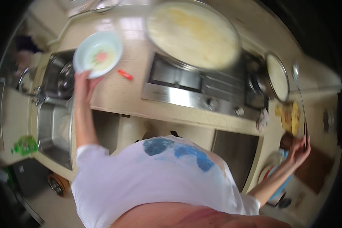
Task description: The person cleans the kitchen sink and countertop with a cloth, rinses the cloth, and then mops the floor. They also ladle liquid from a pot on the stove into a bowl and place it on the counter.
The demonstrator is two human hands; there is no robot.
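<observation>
My left hand (87,82) grips the near rim of a pale blue bowl (82,54), tilted above the counter beside the sink. A reddish and green pattern shows blurred at the bowl's bottom. Out to the right, my right hand (299,152) holds a long-handled metal ladle (301,99) by its dark grip, the head pointing away from me. A very wide metal pot (178,64) stands over the hob (171,95), its top a creamy yellow expanse. Right of it is a smaller pot (263,82) with a similar pale top. Blur hides whether these tops are contents or lids.
A small red object (125,74) lies on the counter (116,97). At left, the double sink (52,125) holds a metal bowl (66,79); a green bottle (27,145) stands near it. A crumpled cloth (262,119) and a yellow item (289,116) lie at right.
</observation>
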